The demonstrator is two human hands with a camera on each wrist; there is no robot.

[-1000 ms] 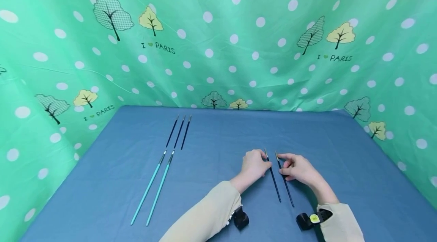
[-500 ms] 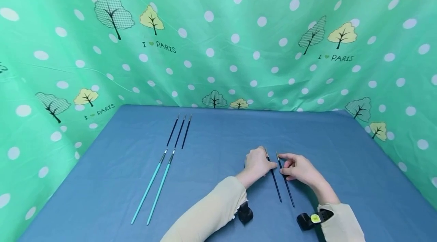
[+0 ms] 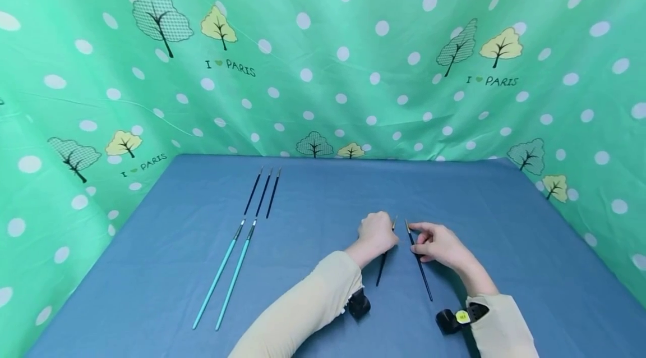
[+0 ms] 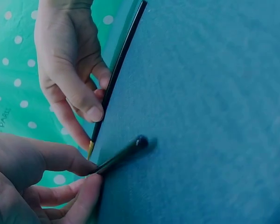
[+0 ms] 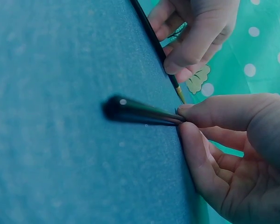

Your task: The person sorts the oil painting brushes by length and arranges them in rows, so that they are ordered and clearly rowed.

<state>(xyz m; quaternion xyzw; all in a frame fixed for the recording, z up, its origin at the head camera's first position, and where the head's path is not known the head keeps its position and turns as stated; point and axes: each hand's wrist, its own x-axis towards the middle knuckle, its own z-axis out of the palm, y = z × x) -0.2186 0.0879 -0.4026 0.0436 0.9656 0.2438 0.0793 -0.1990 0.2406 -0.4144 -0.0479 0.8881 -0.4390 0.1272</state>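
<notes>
My left hand (image 3: 376, 233) pinches a thin black-handled paintbrush (image 3: 381, 270) between thumb and fingers. Its bristle tip points away from me and its handle slants down to the left. Just to the right, my right hand (image 3: 441, 244) pinches a second black paintbrush (image 3: 424, 278) by the thumb and fingertips, close to the bristle end. In the right wrist view the rounded handle end of that right paintbrush (image 5: 130, 109) points toward the camera, while the left paintbrush (image 5: 151, 37) runs along the other hand. The two brush tips lie close together, slightly apart.
At the left lie two turquoise paintbrushes (image 3: 218, 275), side by side. Beyond them are several dark paintbrushes (image 3: 262, 195) in a row. Everything rests on a blue cloth-covered table (image 3: 323, 195), with a green dotted curtain (image 3: 323, 94) behind and at the sides.
The left paintbrush has swung round: its handle end moved left, from slanting toward the right to slanting toward the left. The right hand and its paintbrush stay almost in place.
</notes>
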